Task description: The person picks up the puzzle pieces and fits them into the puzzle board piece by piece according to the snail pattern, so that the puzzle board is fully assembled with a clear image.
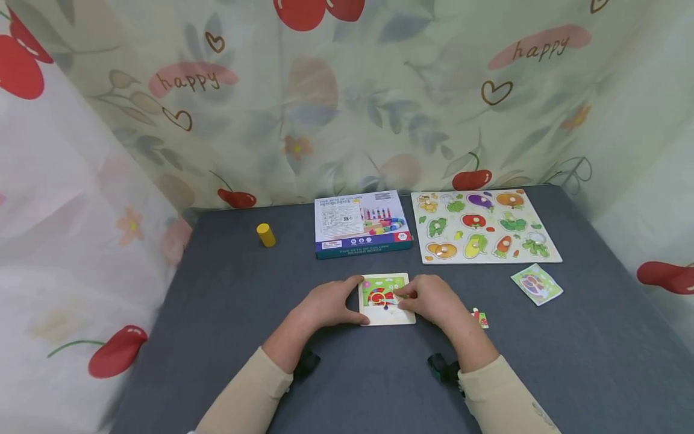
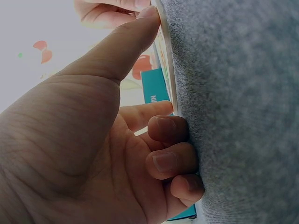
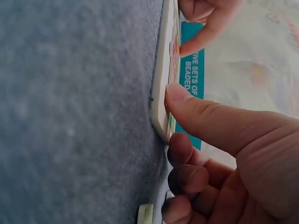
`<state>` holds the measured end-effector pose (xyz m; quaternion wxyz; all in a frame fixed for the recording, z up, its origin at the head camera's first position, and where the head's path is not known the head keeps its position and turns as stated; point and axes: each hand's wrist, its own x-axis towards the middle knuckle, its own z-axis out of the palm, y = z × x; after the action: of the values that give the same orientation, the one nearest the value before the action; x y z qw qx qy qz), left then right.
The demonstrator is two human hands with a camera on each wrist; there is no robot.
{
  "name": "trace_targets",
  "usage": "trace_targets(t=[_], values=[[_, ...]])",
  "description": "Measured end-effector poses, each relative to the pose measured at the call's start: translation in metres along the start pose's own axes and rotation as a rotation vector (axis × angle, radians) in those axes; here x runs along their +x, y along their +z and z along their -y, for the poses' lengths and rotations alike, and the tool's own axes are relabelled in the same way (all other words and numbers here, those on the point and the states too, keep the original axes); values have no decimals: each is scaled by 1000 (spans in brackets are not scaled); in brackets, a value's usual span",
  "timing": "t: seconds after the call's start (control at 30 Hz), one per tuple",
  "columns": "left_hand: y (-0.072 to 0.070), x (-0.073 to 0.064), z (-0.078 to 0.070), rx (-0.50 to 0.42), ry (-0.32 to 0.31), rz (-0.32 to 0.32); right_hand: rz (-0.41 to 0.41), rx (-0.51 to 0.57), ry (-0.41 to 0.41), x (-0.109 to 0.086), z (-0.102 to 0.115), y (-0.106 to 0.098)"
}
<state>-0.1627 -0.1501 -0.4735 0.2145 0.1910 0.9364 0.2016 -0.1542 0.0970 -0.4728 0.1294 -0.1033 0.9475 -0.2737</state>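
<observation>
A small square jigsaw board (image 1: 388, 316) with a pale frame lies on the table, its inside partly filled with green and red picture pieces (image 1: 387, 283). My left hand (image 1: 329, 303) holds the board's left side, index finger at the upper corner and thumb at the lower one. In the left wrist view its other fingers (image 2: 168, 161) curl against the cloth. My right hand (image 1: 434, 299) pinches a puzzle piece at the board's right side, mostly hidden by the fingers. In the right wrist view the thumb (image 3: 187, 100) presses down at the board's edge.
A loose puzzle piece (image 1: 482, 319) lies beside the right wrist. Farther right is a square picture card (image 1: 537, 284). Behind stand a boxed bead set (image 1: 360, 226), a vegetable puzzle board (image 1: 485, 226) and a yellow cylinder (image 1: 266, 235). Patterned cloth hangs behind the table.
</observation>
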Motion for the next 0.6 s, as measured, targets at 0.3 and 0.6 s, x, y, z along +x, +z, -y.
trace_targets(t=[0.3, 0.6], values=[[0, 0, 2, 2, 1, -8, -86, -85, -33, 4, 10, 9], [1, -2, -1, 7, -4, -11, -96, -51, -101, -4, 15, -1]])
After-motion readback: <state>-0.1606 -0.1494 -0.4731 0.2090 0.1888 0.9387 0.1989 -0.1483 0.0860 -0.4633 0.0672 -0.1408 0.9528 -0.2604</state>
